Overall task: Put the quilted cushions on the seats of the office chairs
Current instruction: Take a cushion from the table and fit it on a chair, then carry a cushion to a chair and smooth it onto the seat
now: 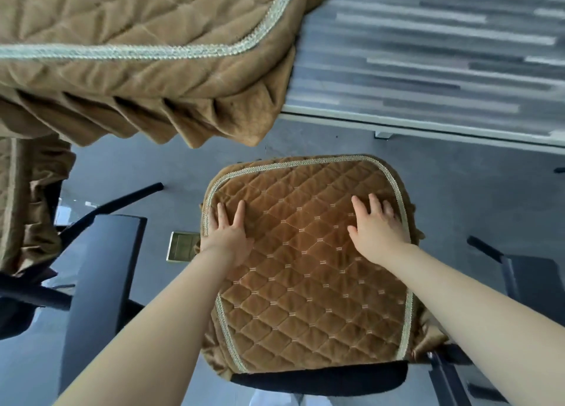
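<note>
Floor [458, 191]: dark grey, with a striped grey panel [428, 53] along the top right above a white edge. Top left: a big brown quilted cushion [137, 38] with pale braid trim and a pleated skirt fills the corner, close to the camera; what carries it is hidden. More of the same fabric [27, 206] hangs at the left edge. Centre: a second cushion [305, 268] lies flat on a chair [321, 381], covering the seat, black seat edge showing at the near side. Black armrest [101, 298] on the left, another [489, 249] on the right. Left hand [227, 231] flat on the cushion near its left trim, fingers straight and close together. Right hand [377, 225] flat near the right trim, fingers spread. Small metal floor plate [183, 246] just left of the chair.
</note>
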{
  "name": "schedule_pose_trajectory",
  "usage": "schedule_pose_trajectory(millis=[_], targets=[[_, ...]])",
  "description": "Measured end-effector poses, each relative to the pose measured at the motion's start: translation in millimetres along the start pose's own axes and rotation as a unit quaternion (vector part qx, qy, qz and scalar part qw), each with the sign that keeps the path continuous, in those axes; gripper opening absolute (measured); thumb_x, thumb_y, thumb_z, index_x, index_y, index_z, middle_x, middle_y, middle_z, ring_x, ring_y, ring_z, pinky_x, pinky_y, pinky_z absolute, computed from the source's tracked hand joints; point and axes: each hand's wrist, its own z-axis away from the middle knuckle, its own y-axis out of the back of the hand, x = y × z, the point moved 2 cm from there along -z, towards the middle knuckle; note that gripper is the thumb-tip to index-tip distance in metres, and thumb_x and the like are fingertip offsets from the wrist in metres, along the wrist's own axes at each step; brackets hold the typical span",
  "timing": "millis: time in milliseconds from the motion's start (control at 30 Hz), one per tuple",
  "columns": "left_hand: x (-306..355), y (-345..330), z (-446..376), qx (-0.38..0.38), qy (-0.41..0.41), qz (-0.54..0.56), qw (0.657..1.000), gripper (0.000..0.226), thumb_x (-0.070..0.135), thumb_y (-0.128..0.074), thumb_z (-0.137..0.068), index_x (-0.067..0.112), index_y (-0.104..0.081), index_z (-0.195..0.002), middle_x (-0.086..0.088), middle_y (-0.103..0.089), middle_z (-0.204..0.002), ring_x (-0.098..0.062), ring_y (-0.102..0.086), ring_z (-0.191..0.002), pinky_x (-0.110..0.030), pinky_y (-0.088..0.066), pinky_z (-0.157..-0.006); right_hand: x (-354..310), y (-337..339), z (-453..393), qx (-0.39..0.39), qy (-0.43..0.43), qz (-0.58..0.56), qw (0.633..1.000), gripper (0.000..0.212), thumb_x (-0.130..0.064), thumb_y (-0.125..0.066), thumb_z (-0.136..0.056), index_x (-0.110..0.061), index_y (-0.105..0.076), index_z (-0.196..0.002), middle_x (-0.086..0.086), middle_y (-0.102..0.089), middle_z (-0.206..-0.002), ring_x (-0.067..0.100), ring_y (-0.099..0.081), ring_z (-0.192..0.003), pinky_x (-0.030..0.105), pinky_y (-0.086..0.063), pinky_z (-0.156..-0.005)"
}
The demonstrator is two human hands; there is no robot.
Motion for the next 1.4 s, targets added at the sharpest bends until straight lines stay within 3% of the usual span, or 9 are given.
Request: schedule_pose_trajectory(millis=[133,300,400,600,767,900,1033,1167,1400], targets=[[-3,-10,46,-0.120,-0.027,-0.062,0.990,0.077,0.024,-0.039,-0.093,0.038,0.007,-0.154,-0.003,0.017,-0.163,-0.035,0.014,-0.149,-0.062,-0.008,-0.118,-20,34,53,-0.085,-0.023,-0.131,0.988,0.064,-0.040,-0.037,-0.099,-0.013,-0.011,-0.151,0.015,-0.027,-0.155,0.036,-0.029,-0.140,0.047,-0.030,-0.112],[-4,17,121,-0.093,-0.085,-0.001,0.992,0.071,0.032,-0.044,-0.094,0.020,-0.011,-0.156,-0.015,-0.007,-0.164,-0.034,0.002,-0.151,-0.053,-0.013,-0.121,-61,88,122,-0.055,0.034,-0.205,0.977,0.057,-0.038,-0.043,-0.098,-0.017,-0.025,-0.149,0.006,-0.036,-0.152,0.027,-0.036,-0.138,0.039,-0.028,-0.114],[-15,56,156,-0.076,-0.098,0.020,0.992,0.060,0.033,-0.047,-0.093,0.014,-0.034,-0.149,-0.014,-0.033,-0.155,-0.036,-0.024,-0.145,-0.047,-0.027,-0.117,-83,129,149,-0.039,0.047,-0.232,0.971,0.051,-0.036,-0.046,-0.098,-0.022,-0.032,-0.145,0.002,-0.040,-0.149,0.024,-0.041,-0.135,0.038,-0.034,-0.111],[-64,174,200,0.063,-0.070,0.174,0.980,0.035,0.027,-0.050,-0.096,0.013,-0.060,-0.126,-0.006,-0.064,-0.122,-0.026,-0.059,-0.112,-0.031,-0.047,-0.089,-122,226,165,0.043,0.105,-0.256,0.960,0.043,-0.030,-0.047,-0.098,-0.019,-0.041,-0.139,0.002,-0.051,-0.139,0.020,-0.049,-0.126,0.031,-0.039,-0.104],[-136,269,194,0.265,0.028,0.307,0.913,0.025,0.014,-0.053,-0.089,0.009,-0.072,-0.103,-0.013,-0.071,-0.103,-0.034,-0.063,-0.103,-0.035,-0.050,-0.083,-140,288,139,0.047,0.067,-0.348,0.934,0.038,-0.031,-0.047,-0.097,-0.017,-0.047,-0.132,0.002,-0.059,-0.116,0.020,-0.056,-0.108,0.032,-0.047,-0.091],[-185,324,172,0.397,0.105,0.352,0.841,0.033,0.020,-0.053,-0.092,-0.001,-0.062,-0.115,-0.022,-0.062,-0.116,-0.041,-0.057,-0.108,-0.043,-0.044,-0.089,-141,309,100,0.040,-0.037,-0.511,0.858,0.024,-0.027,-0.055,-0.091,-0.014,-0.052,-0.110,0.010,-0.058,-0.114,0.030,-0.061,-0.102,0.040,-0.059,-0.073],[-206,341,136,0.374,0.143,0.383,0.833,0.058,0.032,-0.056,-0.093,-0.006,-0.043,-0.135,-0.029,-0.047,-0.137,-0.044,-0.045,-0.127,-0.051,-0.038,-0.106,-134,309,70,0.046,-0.095,-0.580,0.808,0.033,-0.029,-0.056,-0.087,-0.010,-0.053,-0.114,0.010,-0.058,-0.121,0.031,-0.059,-0.105,0.039,-0.056,-0.071],[-199,341,114,0.310,0.133,0.461,0.821,0.091,0.047,-0.063,-0.086,0.006,-0.017,-0.153,-0.018,-0.037,-0.152,-0.040,-0.034,-0.139,-0.054,-0.034,-0.111,-137,310,54,0.022,-0.117,-0.650,0.750,0.033,-0.019,-0.060,-0.087,-0.013,-0.053,-0.118,0.008,-0.060,-0.122,0.032,-0.060,-0.106,0.049,-0.054,-0.080],[-204,351,107,0.311,0.183,0.445,0.819,0.097,0.038,-0.075,-0.077,0.003,-0.021,-0.149,-0.021,-0.030,-0.150,-0.043,-0.039,-0.133,-0.056,-0.040,-0.105,-149,302,44,0.031,-0.097,-0.661,0.744,0.048,-0.010,-0.075,-0.074,-0.007,-0.056,-0.117,0.009,-0.064,-0.117,0.028,-0.062,-0.104,0.046,-0.050,-0.095]])
